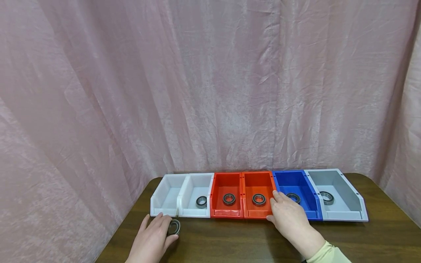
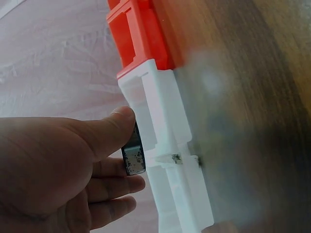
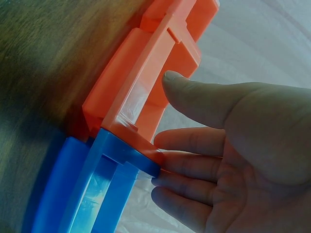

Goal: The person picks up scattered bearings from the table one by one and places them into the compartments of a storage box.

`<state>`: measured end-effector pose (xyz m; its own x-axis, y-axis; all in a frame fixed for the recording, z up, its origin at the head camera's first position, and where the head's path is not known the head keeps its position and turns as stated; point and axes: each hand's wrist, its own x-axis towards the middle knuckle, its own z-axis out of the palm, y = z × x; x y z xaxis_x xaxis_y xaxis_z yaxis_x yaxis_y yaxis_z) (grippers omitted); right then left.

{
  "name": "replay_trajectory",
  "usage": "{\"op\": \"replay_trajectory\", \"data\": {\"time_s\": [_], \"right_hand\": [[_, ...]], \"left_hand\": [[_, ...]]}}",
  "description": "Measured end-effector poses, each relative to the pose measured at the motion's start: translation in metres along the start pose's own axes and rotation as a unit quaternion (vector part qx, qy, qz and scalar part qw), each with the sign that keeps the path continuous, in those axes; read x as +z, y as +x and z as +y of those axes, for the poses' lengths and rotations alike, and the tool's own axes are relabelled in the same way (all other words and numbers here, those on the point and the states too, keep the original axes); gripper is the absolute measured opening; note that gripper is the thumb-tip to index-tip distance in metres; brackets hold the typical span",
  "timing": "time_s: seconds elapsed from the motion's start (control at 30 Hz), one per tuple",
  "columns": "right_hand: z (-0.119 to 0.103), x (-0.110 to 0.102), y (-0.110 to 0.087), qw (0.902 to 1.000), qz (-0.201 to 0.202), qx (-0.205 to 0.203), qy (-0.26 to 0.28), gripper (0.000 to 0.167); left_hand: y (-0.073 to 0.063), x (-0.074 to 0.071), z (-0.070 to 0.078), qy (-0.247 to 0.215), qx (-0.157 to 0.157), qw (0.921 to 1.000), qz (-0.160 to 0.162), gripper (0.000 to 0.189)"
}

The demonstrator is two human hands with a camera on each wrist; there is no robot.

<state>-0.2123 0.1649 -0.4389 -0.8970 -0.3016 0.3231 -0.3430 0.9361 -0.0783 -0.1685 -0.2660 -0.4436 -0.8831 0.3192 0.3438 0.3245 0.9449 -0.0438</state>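
Between the thumb and fingers of my left hand [image 1: 152,236] is a ball bearing [image 1: 174,227], held in front of the left white bin [image 1: 164,212]. The left wrist view shows that bearing [image 2: 133,153] edge-on, pinched by the thumb. My right hand [image 1: 291,216] reaches over the border between the orange bin [image 1: 258,213] and the blue bin [image 1: 312,214]; its fingers are extended, and nothing is in its grasp in the right wrist view. A bearing [image 1: 259,199] lies inside the orange bin, and another bearing [image 1: 293,198] in the blue bin is partly hidden by the right hand.
The bins stand side by side along the back of a brown wooden table [image 1: 217,241]. Single bearings also lie in the second white bin [image 1: 194,212], the red bin [image 1: 227,213] and the grey bin [image 1: 345,216]. A pink curtain [image 1: 223,87] hangs behind.
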Motion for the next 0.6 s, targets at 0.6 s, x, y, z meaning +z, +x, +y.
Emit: {"op": "replay_trajectory", "data": {"time_s": [0.6], "right_hand": [[0.0009,0.0002,0.0003,0.9999,-0.009,0.006,0.004,0.056]], "left_hand": [[0.0102,-0.0043,0.0002,0.014,0.035,0.997,0.068,0.053]]}}
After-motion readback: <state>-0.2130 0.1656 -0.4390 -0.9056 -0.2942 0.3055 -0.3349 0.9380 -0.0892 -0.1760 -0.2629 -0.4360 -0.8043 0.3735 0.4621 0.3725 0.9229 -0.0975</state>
